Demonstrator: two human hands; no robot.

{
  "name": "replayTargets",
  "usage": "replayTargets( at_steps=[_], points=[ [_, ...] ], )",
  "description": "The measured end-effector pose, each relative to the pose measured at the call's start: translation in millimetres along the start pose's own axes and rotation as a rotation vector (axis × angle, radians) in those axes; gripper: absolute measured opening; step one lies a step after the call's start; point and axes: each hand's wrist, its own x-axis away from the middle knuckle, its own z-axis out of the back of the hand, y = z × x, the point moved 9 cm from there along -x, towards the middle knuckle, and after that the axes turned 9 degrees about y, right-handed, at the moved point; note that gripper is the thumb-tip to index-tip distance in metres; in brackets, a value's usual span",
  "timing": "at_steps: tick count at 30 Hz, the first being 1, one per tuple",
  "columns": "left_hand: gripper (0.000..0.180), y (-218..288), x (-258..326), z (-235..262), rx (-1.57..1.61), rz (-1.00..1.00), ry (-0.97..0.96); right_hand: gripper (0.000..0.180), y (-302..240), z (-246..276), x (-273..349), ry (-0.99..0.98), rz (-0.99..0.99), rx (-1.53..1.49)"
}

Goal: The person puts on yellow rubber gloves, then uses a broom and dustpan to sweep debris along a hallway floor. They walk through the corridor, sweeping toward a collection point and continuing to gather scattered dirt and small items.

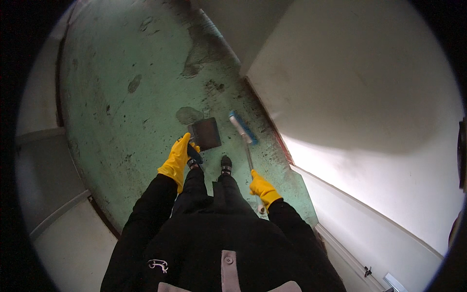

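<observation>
My left hand (176, 158), in a yellow rubber glove, is closed on the dark handle of a dustpan (206, 134). The pan's dark scoop is just beyond my feet, at or close above the floor; I cannot tell whether it touches. My right hand (264, 189), gloved in yellow too, grips the thin pale stick of a broom (249, 158). Its white head with blue bristles (243, 128) lies to the right of the dustpan, apart from it, near the right wall. Inside the gloves my fingers are partly hidden.
Dark dirt and stains mark the green floor (116, 58), thickest along the base of the right wall (350, 97). Pale walls also stand at the left (68, 209). My dark shoes (226, 164) are close below the dustpan. A small latch (368, 271) shows at the lower right.
</observation>
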Motion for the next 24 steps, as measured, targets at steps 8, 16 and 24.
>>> replayTargets(
  at_steps=[8,16,24],
  points=[
    [0.03,23,-4,6,-0.032,-0.072,0.037,0.07,-14,-7,62,-0.32,-0.035,-0.592],
    [0.027,51,4,40,-0.007,-0.11,0.138,0.075,46,51,13,0.003,-0.22,-0.448],
    [0.02,60,-3,38,-0.034,-0.148,0.151,0.074,-39,-29,-19,0.048,0.111,0.105]
  ],
)
